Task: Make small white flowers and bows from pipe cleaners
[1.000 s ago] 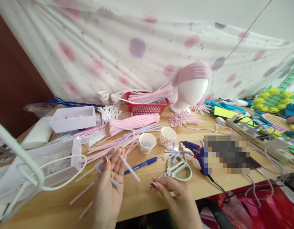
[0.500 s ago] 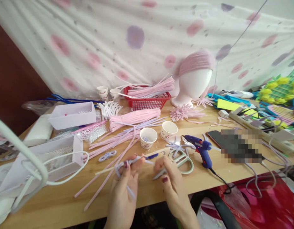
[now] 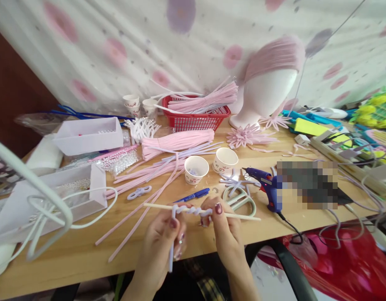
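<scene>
A thin pale wooden stick lies level across both hands, above the front of the table. Wound around its middle is a lavender pipe cleaner in loose coils, one straight end hanging down past my left palm. My left hand pinches the pipe cleaner against the stick at the left end of the coils. At the right end, my right hand grips stick and coils between thumb and fingers. Just beyond the hands rest a blue pen and scissors with pale green handles.
Two paper cups stand behind the pen. A blue glue gun rests at right, its cable running off the edge. Pink pipe cleaners, a red basket, white boxes and a foam head stand farther back. A white cable loops at left.
My right hand, apart from the stick before, has closed on it and the coils. The stick has turned from slanted to nearly level. The camera view has shifted slightly.
</scene>
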Available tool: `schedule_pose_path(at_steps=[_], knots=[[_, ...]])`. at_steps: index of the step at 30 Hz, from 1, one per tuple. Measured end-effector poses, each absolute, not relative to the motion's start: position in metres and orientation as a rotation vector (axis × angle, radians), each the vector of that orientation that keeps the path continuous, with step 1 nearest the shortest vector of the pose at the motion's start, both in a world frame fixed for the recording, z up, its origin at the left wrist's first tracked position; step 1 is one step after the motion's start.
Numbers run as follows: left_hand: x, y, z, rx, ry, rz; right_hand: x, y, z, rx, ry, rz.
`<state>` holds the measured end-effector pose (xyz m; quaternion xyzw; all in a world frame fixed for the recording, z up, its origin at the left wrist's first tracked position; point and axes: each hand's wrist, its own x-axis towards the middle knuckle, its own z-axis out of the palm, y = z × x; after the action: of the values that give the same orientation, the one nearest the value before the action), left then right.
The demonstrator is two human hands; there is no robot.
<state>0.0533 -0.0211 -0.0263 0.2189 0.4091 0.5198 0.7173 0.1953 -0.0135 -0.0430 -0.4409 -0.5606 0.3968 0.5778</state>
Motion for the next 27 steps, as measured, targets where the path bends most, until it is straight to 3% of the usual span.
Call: schedule_pose_path(at_steps=[7,18,27], knots=[[0.051,-0.019,-0.023,0.445,0.986,1.287,0.189,-0.022,-0.049,-0.976,-1.155,1.106],[0.059,-0.024,-0.028,0.496,1.024,1.27,0.163,-0.022,-0.059,-1.035,-0.686,0.918],[0.076,-0.027,-0.028,0.536,1.041,1.353,0.152,-0.03,-0.06,-1.149,-0.772,0.892]])
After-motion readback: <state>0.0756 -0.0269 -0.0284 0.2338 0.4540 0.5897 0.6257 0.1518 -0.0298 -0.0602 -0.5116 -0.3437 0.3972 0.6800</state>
